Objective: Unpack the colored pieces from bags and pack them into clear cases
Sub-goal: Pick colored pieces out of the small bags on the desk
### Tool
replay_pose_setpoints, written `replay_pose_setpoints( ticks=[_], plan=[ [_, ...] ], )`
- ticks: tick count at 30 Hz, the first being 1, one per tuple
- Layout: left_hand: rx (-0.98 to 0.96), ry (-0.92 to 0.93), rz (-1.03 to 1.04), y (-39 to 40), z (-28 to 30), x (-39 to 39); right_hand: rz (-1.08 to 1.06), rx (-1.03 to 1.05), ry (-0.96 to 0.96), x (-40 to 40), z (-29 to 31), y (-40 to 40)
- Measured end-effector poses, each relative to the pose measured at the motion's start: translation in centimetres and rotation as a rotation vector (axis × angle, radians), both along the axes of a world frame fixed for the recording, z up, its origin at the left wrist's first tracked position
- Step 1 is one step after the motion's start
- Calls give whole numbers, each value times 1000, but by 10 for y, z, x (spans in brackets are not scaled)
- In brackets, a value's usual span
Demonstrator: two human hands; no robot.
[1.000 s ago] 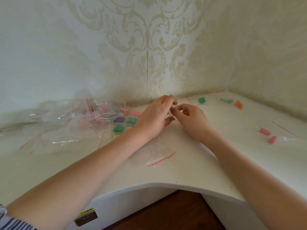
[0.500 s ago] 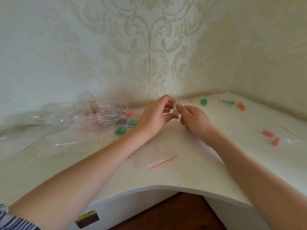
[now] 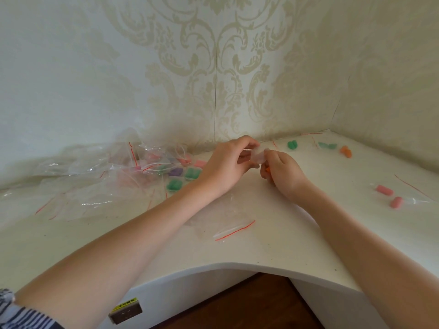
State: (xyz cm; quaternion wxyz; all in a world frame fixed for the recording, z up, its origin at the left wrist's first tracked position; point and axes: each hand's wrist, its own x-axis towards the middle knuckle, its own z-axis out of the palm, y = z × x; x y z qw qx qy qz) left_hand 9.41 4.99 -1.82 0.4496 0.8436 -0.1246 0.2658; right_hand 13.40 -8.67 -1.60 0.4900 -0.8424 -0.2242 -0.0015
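My left hand (image 3: 228, 162) and right hand (image 3: 282, 172) meet near the back wall (image 3: 213, 79), both pinching one clear case (image 3: 257, 156), lifted off the counter (image 3: 273, 233) since a moment ago. Bare counter lies toward the curved front edge. An orange piece (image 3: 267, 169), I think, peeks beneath my right fingers.

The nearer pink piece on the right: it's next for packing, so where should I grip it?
Pinch the pink piece across its long sides, from above with the right hand. It lies flat, short and rounded, its sides free; a clear bag lies right beside it.
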Motion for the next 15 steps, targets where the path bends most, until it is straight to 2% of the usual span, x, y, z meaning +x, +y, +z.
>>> replay_pose_setpoints(
  ticks=[4,6,10,13,15],
  plan=[
    [-11,6,32,-1,-3,3,-14,-68,-128,1,-5,0],
    [-158,62,36,-3,-1,3,-13,-75,-180,1,-5,-2],
    [-634,335,-69,-3,7,3,5,-246,-341,-3,-3,-4],
    [-685,419,-47,0,3,7,10,-283,-360,-2,-6,-5],
    [-792,486,-63,3,0,8,12,-250,-370,-2,-6,-5]
  ],
)
